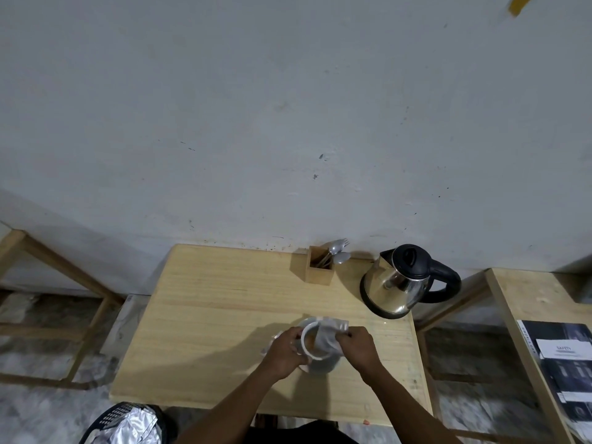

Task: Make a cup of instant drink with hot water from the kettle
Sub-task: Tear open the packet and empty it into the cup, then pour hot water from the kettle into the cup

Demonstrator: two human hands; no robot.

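A white cup [318, 360] stands on a saucer [307, 323] near the front middle of the wooden table [224, 315]. Brownish powder shows inside it. My left hand [285, 350] grips the cup's left side. My right hand [360, 347] pinches a silvery sachet [328, 334], tipped over the cup's mouth. A steel kettle [397, 283] with black lid and handle sits at the back right, apart from both hands.
A wooden holder [319, 265] with spoons stands at the back by the wall, left of the kettle. A dark basket with a foil bag [128, 424] sits on the floor at front left. A side shelf with booklets [563, 357] is on the right.
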